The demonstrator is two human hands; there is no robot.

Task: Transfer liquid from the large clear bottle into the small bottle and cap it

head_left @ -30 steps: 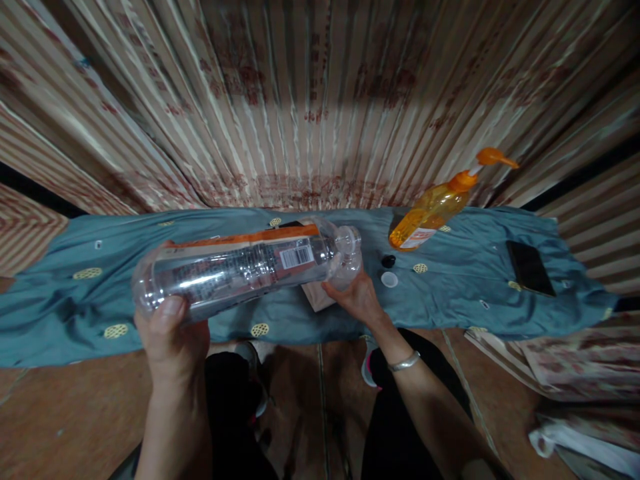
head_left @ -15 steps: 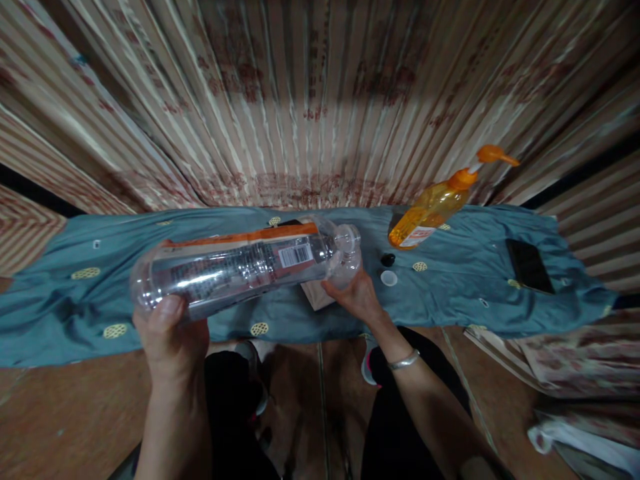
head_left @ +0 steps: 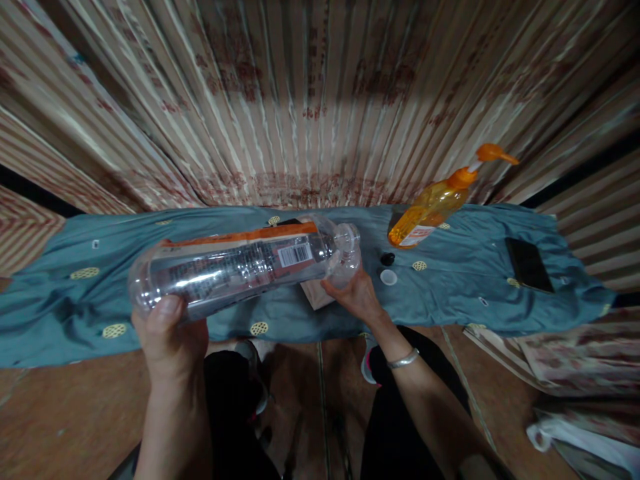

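A large clear plastic bottle [head_left: 230,270] with an orange-edged label and a barcode lies nearly level in the air, its neck pointing right. My left hand [head_left: 170,330] grips it near its base, thumb on top. At its open mouth, my right hand [head_left: 356,293] holds a small clear container [head_left: 346,267], partly hidden by the fingers and the bottle neck. A black cap [head_left: 387,259] and a white round cap [head_left: 389,277] lie on the cloth just right of my right hand. Any liquid passing between the two is too faint to tell.
An orange pump bottle [head_left: 430,210] stands at the back right of the teal cloth [head_left: 240,328]. Farther right lies a dark flat object [head_left: 529,265]. A pale, flat item [head_left: 318,297] is partly under the large bottle. A pleated curtain [head_left: 310,147] hangs behind.
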